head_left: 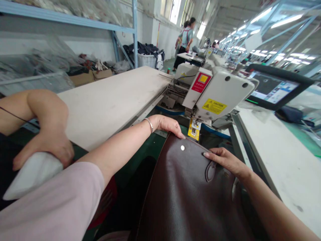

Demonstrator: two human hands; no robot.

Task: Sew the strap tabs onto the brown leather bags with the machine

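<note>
Leather [190,194]: judged limp, slick; being pressed flat.
Left hand [168,124]: open, being laid on edge.
Right hand [225,161]: open, flat, being rested on it.

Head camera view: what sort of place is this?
Probably a leather-goods sewing factory. An industrial sewing machine with a control screen stands over a dark brown leather piece, and long worktables run down the strip-lit hall.

1 camera sits on the person's head, looking forward and down, very close to the sewing machine [215,93].
</note>
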